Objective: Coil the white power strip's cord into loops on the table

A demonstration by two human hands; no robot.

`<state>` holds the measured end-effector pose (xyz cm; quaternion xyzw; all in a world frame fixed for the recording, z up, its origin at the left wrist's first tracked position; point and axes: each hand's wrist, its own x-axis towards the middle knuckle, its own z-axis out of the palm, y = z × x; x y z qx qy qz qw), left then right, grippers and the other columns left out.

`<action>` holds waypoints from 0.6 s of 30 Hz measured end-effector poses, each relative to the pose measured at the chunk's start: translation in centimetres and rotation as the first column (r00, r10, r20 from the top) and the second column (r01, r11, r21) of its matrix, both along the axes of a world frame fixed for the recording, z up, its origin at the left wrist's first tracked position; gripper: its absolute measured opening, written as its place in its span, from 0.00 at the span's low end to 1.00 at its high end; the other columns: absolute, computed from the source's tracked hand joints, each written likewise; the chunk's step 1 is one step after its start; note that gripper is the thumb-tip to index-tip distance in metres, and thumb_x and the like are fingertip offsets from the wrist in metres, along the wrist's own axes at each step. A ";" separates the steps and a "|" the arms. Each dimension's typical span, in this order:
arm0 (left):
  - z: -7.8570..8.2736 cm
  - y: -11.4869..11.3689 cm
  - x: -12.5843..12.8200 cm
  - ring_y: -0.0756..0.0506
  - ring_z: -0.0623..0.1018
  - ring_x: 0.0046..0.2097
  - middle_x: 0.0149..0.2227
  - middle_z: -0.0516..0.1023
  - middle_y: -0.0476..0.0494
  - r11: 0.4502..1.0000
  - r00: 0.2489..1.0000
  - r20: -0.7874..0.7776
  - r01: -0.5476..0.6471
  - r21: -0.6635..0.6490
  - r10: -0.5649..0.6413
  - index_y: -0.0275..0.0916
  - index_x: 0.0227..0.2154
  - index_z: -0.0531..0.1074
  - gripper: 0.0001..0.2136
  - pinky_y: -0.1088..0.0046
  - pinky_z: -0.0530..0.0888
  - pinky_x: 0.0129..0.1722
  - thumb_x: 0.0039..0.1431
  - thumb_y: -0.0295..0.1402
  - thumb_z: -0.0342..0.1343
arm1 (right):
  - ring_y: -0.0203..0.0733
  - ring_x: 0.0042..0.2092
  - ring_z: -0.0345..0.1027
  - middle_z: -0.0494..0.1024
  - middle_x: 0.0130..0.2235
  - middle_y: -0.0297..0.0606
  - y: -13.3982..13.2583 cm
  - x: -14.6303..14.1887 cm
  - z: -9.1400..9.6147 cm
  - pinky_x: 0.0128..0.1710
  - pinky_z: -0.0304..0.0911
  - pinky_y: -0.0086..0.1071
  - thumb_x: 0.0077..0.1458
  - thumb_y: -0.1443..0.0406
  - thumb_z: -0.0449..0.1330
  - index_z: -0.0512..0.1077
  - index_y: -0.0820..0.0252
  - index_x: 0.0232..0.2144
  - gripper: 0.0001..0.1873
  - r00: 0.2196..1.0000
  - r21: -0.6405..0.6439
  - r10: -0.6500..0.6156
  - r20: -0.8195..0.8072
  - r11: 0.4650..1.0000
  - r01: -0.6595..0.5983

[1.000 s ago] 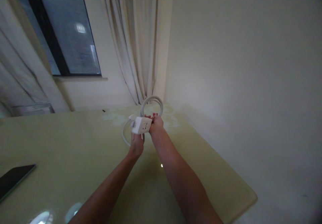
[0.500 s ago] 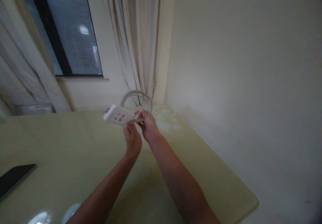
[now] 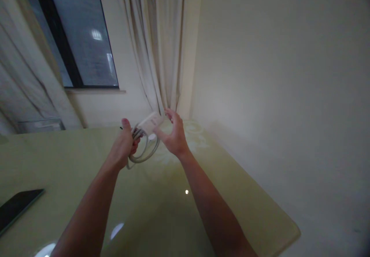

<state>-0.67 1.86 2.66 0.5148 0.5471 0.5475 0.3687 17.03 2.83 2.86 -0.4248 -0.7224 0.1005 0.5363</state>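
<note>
A white power strip (image 3: 150, 122) is held tilted above the table, its right end higher and its sockets blurred by motion. My left hand (image 3: 125, 144) is closed around the bundled part of its pale grey cord (image 3: 144, 157), at the strip's left end. Loops of that cord hang below the strip, between my hands. My right hand (image 3: 175, 133) has the strip's right end between thumb and fingers, the thumb against the lower edge. Its fingertips are partly hidden.
Under my hands is a pale green, glossy table (image 3: 162, 210) with light reflections. A dark flat object (image 3: 20, 207) lies at its left. Behind stand a curtain (image 3: 166, 49) and a window (image 3: 83, 37); a bare wall (image 3: 274, 95) runs along the right.
The power strip has turned and moved right, from my left hand to my right. My left hand has moved left and now grips the cord, whose loops hang below instead of arching above.
</note>
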 end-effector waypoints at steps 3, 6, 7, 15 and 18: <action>0.1 -0.7 0.6 0.45 0.65 0.17 0.14 0.66 0.44 0.999 0.934 -0.358 0.009 0.042 0.007 0.44 0.17 0.67 0.39 0.68 0.59 0.19 0.69 0.65 0.28 | 0.49 0.71 0.58 0.70 0.69 0.44 -2.2 0.9 1.4 0.72 0.47 0.46 0.61 0.62 0.67 0.64 0.50 0.68 0.35 0.884 0.162 0.051 0.464 0.976 -0.142; 0.2 -1.2 2.0 0.42 0.72 0.21 0.14 0.68 0.40 0.983 0.850 -0.523 0.038 0.180 0.063 0.45 0.14 0.66 0.37 0.66 0.65 0.27 0.73 0.58 0.30 | 0.52 0.63 0.70 0.80 0.58 0.47 -2.9 0.4 1.3 0.69 0.52 0.48 0.60 0.66 0.67 0.67 0.57 0.63 0.31 0.751 0.068 0.044 0.659 0.991 -0.118; 0.2 -1.3 2.4 0.41 0.73 0.22 0.14 0.69 0.40 0.970 0.829 -0.550 0.039 0.239 0.102 0.45 0.14 0.65 0.35 0.66 0.66 0.29 0.74 0.55 0.32 | 0.53 0.57 0.74 0.82 0.54 0.47 -2.8 0.2 1.1 0.64 0.58 0.47 0.60 0.65 0.67 0.68 0.59 0.62 0.28 0.726 0.015 0.051 0.686 0.996 -0.085; 0.4 -1.1 0.8 0.44 0.77 0.25 0.26 0.79 0.47 0.946 0.879 -0.477 0.168 0.278 -0.016 0.42 0.33 0.73 0.19 0.70 0.68 0.28 0.64 0.55 0.57 | 0.49 0.44 0.78 0.85 0.45 0.42 -1.2 0.5 0.8 0.40 0.63 0.36 0.68 0.63 0.58 0.76 0.53 0.48 0.09 0.776 -0.152 0.020 0.631 0.984 0.098; -0.1 -0.3 -1.2 0.43 0.77 0.29 0.27 0.80 0.45 0.945 0.901 -0.410 0.246 0.214 -0.142 0.40 0.33 0.78 0.21 0.71 0.69 0.29 0.56 0.56 0.65 | 0.45 0.40 0.74 0.82 0.37 0.37 0.1 1.7 0.7 0.40 0.62 0.34 0.67 0.59 0.61 0.76 0.54 0.41 0.07 0.921 -0.229 0.040 0.387 0.972 0.054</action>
